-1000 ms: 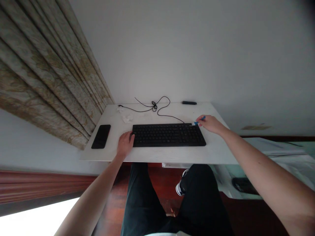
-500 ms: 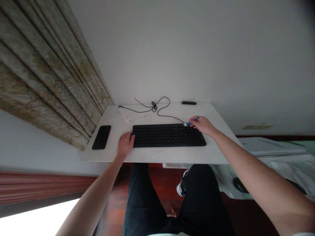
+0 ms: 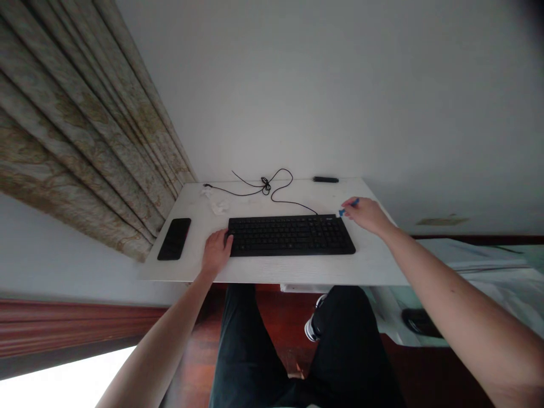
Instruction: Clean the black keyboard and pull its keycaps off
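Pinching a small blue thing (image 3: pixel 348 207) with a white tip, the right hand (image 3: pixel 366 216) stays up past the far right corner of the black keyboard (image 3: pixel 291 236). Its grip is closed on the blue thing, held by the fingertips. The blue thing is over the white desk (image 3: pixel 374 266), just beside the keyboard's far edge. I cannot tell if it touches the desk.

The left hand (image 3: pixel 217 252) sits at the near left end of the keyboard. Its fingers are touching the keyboard's edge. Its grip is apart, and it holds nothing.

A black phone (image 3: pixel 174 238) lies flat on the desk, to the left of the left hand. A thin black cable (image 3: pixel 266 185) makes a small knot behind the keyboard and runs down to the keyboard's far edge. A crumpled white tissue (image 3: pixel 219 207) lies near the cable. A small black stick (image 3: pixel 326 179) sits at the far edge of the desk.

A long patterned curtain (image 3: pixel 85 130) hangs to the left of the desk, and a white wall (image 3: pixel 297 85) stands behind it. Below the desk are dark trousers (image 3: pixel 250 351) and a black and white shoe (image 3: pixel 312 328).
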A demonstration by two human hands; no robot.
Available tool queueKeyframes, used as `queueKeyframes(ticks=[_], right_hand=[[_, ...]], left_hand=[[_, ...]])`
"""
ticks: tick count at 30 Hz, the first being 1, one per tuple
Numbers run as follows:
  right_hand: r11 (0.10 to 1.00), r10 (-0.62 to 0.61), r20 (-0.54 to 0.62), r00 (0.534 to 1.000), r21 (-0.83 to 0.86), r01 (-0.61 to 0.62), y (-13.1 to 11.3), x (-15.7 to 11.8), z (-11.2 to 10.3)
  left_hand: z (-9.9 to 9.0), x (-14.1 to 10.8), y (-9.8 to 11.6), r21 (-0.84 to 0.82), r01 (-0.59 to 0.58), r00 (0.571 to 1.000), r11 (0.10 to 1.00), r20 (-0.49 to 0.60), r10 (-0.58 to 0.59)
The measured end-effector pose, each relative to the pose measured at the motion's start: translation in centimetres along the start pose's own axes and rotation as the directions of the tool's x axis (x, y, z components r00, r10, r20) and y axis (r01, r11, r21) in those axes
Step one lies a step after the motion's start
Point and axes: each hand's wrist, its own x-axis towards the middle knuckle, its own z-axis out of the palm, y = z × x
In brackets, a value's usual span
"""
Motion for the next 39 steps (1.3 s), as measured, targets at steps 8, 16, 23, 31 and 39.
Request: queueKeyframes(ticks=[8, 16, 23, 31, 39], right_hand=[[0.819, -0.230, 0.300, 0.926, 0.574, 0.018, -10.8, -3.1, 12.0], [0.818, -0.555, 0.375, 0.742, 0.410, 0.404, -19.1, -4.2, 22.6], [0.767, -0.637, 0.405, 0.656, 0.247, 0.592, -20.7, -3.9, 23.1], [0.768, -0.635, 0.409, 0.655, 0.252, 0.588, -18.8, -3.1, 21.8], [0.743, -0.669, 0.361, 0.649, 0.350, 0.571, -19.4, -4.0, 23.2]], left_hand=[[-0.1, 0.1, -0.1, 0.001, -0.027, 1.000, 1.000, -0.007, 0.027], [0.0, 0.2, -0.2, -0.044, -0.026, 0.999, 0.999, -0.028, 0.025], [0.1, 0.2, -0.4, -0.076, -0.017, 0.999, 0.997, -0.030, 0.015], [-0.1, 0.2, -0.1, -0.065, -0.005, 1.000, 0.998, -0.022, 0.003], [-0.1, 0.3, -0.2, -0.092, -0.008, 1.000, 0.996, -0.018, 0.006]])
